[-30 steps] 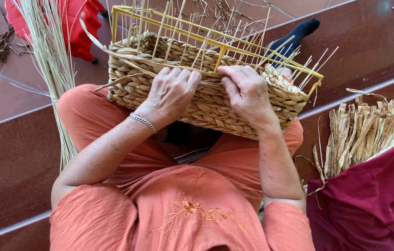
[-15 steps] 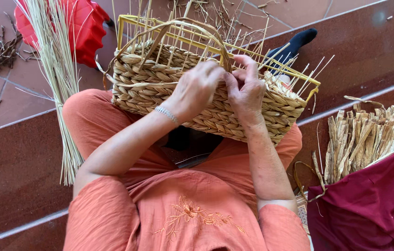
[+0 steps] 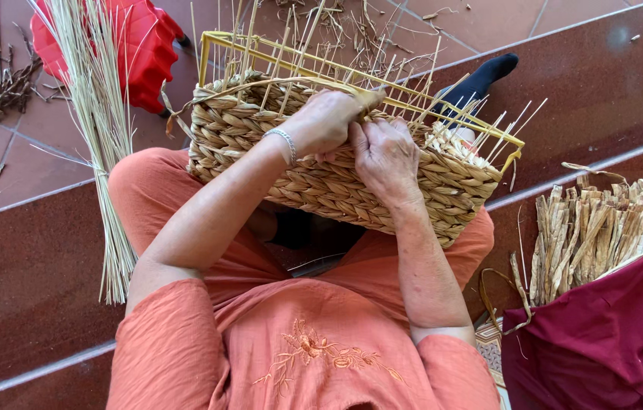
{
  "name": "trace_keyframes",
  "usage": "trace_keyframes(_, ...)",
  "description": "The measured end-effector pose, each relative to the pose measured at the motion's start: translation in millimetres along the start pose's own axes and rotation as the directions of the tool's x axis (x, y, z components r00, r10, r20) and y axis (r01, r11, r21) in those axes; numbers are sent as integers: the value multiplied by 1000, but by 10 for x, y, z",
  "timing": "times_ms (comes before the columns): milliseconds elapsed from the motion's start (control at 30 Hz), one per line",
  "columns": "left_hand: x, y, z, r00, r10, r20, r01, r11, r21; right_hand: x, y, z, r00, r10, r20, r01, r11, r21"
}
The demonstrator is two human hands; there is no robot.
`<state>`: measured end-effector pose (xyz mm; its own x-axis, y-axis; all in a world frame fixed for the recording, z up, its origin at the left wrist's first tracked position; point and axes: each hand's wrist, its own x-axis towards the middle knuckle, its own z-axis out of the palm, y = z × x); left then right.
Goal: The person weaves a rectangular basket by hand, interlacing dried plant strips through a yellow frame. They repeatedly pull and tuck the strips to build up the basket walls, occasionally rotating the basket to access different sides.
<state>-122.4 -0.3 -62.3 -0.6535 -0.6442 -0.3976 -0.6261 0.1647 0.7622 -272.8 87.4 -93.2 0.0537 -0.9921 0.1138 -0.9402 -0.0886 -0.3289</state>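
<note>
Two hands meet at the top edge of a half-woven basket (image 3: 321, 175) that rests on the lap of a person in orange clothes, its thin upright stakes poking up inside a yellow frame (image 3: 352, 76). To the person's right sits a dark red cloth bag (image 3: 602, 334) stuffed with flat dried strips (image 3: 587, 235); to the left a bundle of pale straw (image 3: 97, 137) leans across the tiled floor, with a red stool (image 3: 132, 45) behind it. The left hand (image 3: 329, 118) (a silver bracelet (image 3: 285, 144) on its wrist) is closed around a woven strand at the rim, and the right hand (image 3: 386, 156), just beside it, pinches the weave, fingers curled.
</note>
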Motion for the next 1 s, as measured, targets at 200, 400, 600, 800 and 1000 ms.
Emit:
trace_keyframes(200,-126,-79,98,981,-21,-194,-19,978,-207,-72,-77,-183,969,-133,-209,158,981,112)
trace_keyframes(400,76,-340,353,851,195,-488,-98,971,217,-168,-57,-206,973,158,-167,-67,890,452)
trace_keyframes(600,85,-416,450,781,236,-578,-273,962,25,-108,43,16,908,-184,-377,238,966,102)
trace_keyframes(800,-306,-396,304,851,120,-511,-426,728,-538,-113,0,63,895,-78,-439,132,987,94)
trace_keyframes(1000,-402,-395,272,938,168,-303,-153,986,72,-207,194,-167,965,235,-117,-54,615,787)
